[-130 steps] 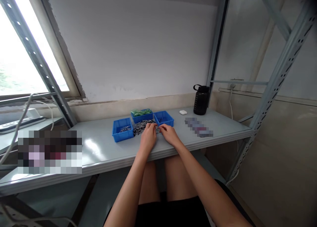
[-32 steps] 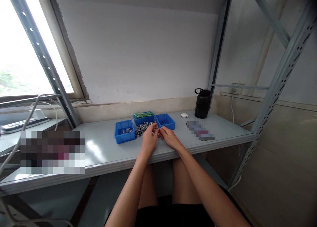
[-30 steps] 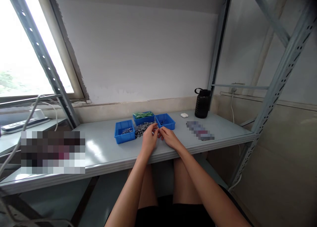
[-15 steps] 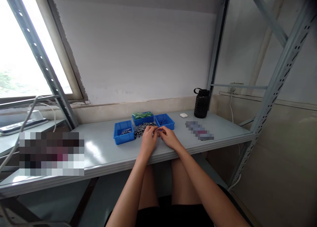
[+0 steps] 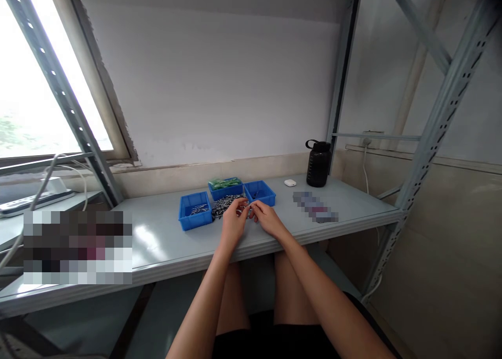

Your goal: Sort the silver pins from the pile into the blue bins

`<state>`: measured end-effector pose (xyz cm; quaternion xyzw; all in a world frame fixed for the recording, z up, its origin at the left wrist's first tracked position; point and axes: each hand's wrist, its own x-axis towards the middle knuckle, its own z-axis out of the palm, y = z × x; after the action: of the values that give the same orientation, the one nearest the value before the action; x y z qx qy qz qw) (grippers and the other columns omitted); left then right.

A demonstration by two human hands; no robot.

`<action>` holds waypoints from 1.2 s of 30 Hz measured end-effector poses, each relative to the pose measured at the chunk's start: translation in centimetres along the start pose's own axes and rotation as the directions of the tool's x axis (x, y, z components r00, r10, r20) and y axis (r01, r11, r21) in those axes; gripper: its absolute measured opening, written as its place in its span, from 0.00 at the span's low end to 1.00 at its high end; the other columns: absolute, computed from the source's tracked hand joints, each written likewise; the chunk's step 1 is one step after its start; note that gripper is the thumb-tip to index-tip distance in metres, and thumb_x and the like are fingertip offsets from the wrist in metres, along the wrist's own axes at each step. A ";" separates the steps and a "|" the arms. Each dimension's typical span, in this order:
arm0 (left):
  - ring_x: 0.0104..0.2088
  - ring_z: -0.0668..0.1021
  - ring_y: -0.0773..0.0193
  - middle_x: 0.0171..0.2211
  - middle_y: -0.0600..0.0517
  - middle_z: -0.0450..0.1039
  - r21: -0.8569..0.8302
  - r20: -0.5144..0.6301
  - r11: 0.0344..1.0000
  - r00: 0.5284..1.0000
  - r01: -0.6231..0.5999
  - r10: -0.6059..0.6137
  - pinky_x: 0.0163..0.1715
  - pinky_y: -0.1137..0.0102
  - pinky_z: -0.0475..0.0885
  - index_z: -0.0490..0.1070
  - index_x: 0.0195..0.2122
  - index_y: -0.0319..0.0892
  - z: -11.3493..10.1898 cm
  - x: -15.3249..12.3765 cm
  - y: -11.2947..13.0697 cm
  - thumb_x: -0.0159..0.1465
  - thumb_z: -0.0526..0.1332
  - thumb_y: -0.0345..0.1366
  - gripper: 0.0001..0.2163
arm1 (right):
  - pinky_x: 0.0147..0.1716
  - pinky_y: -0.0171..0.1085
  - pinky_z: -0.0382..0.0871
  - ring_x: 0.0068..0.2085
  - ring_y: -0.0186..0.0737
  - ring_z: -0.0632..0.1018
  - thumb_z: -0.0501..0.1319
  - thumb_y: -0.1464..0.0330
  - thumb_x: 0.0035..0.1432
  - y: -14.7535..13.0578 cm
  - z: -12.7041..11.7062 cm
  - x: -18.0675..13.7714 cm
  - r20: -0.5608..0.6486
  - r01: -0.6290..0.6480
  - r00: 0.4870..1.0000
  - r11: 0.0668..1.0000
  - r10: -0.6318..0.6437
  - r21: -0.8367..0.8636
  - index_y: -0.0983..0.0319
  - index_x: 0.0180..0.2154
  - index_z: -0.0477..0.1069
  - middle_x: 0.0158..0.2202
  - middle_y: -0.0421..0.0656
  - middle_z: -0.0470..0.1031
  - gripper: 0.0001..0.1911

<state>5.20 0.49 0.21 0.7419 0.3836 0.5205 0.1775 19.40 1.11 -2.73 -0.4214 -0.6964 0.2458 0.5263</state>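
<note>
My left hand and my right hand meet over the front of the table, fingertips pinched close together. Whatever small piece sits between the fingertips is too tiny to make out. Just behind my left hand lies a pile of thin dark and silvery metal pieces, resembling screws or rivets. To its left stands a blue bin with several thin metal pieces inside. Behind the pile is a blue bin holding green packets. Beyond my right hand is another blue bin with a few small dark pieces.
A black water bottle stands at the back right, with a small white case nearby. Two blurred-out items lie on the table, right and far left. A power strip with cables sits by the window. Metal posts frame the table.
My fingers have shifted slightly: the left fingers are lifted and arched more, and both hands' fingertips still meet. The bins and the pile stay as they were.
</note>
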 end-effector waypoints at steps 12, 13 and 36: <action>0.30 0.79 0.63 0.33 0.48 0.77 -0.062 0.059 0.996 0.996 0.067 -0.064 0.32 0.69 0.74 0.72 0.36 0.37 -0.8 0.3 1.2 0.63 0.56 0.36 0.09 | 0.35 0.37 0.68 0.31 0.35 0.74 0.51 0.61 0.69 -2.1 -0.1 -0.5 0.144 0.025 0.989 0.998 -0.016 -0.061 0.64 0.37 0.70 0.31 0.39 0.73 0.16; 0.32 0.79 0.62 0.34 0.47 0.78 -0.038 0.053 0.997 0.996 0.068 -0.066 0.32 0.69 0.75 0.72 0.37 0.37 -1.2 0.5 1.3 0.63 0.56 0.37 0.10 | 0.35 0.36 0.67 0.31 0.35 0.74 0.50 0.62 0.69 -2.3 -0.2 -0.5 0.154 0.017 0.988 0.997 -0.006 -0.072 0.63 0.39 0.71 0.31 0.40 0.73 0.15; 0.41 0.79 0.45 0.42 0.42 0.78 0.799 0.266 0.599 0.924 -0.053 -0.274 0.39 0.59 0.70 0.76 0.43 0.42 -14.8 4.9 -4.2 0.63 0.48 0.42 0.19 | 0.39 0.35 0.66 0.39 0.39 0.76 0.55 0.69 0.64 -4.1 -1.8 -1.5 0.356 0.011 0.931 0.967 0.083 -0.254 0.59 0.47 0.71 0.37 0.42 0.77 0.12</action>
<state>-9.00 4.86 6.40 0.7993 0.5807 0.1376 -0.0705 19.90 -2.45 0.33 -0.4446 -0.7994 0.2388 0.3259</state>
